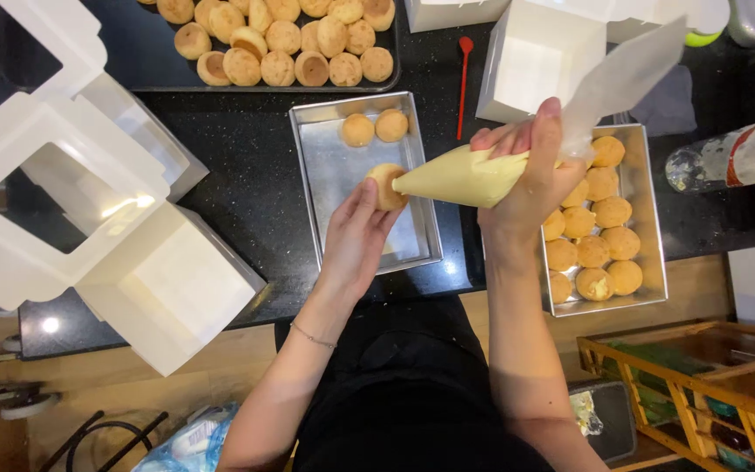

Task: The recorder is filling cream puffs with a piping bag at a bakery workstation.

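Piping bag [474, 175], squeezed in right hand [530, 179], meets the puff [385, 185] pinched by left-hand fingers [369, 199] above a steel tray [342, 166] holding two puffs [375, 128]; many remain.

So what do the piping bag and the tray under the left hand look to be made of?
The piping bag in the right hand looks like thin, translucent plastic film: pale cream shows through. The tray under the left hand looks like bare metal, probably aluminium: dull silver, softly reflective.

black glossy counter [246, 188] w/ glare spots | wood floor [133, 385] | wooden crate rack [701, 376] bottom-right
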